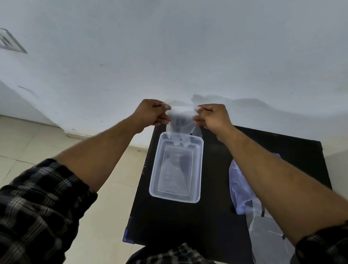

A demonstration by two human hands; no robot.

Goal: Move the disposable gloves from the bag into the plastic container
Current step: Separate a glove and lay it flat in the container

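Observation:
A clear disposable glove (pixel 181 125) hangs stretched between my two hands above the far end of the plastic container (pixel 154 178). My left hand (pixel 153 112) pinches its left edge and my right hand (pixel 213 116) pinches its right edge. The glove's lower tips reach down to the container's far rim. The container is a clear rectangular tub lying open on a black table (pixel 211 218). A clear plastic bag (pixel 240 185) lies on the table to the right, partly hidden under my right forearm.
The black table stands against a white wall. Pale floor tiles lie to the left of it. A vent (pixel 6 41) shows on the wall at far left. My checked shirt fills the bottom edge.

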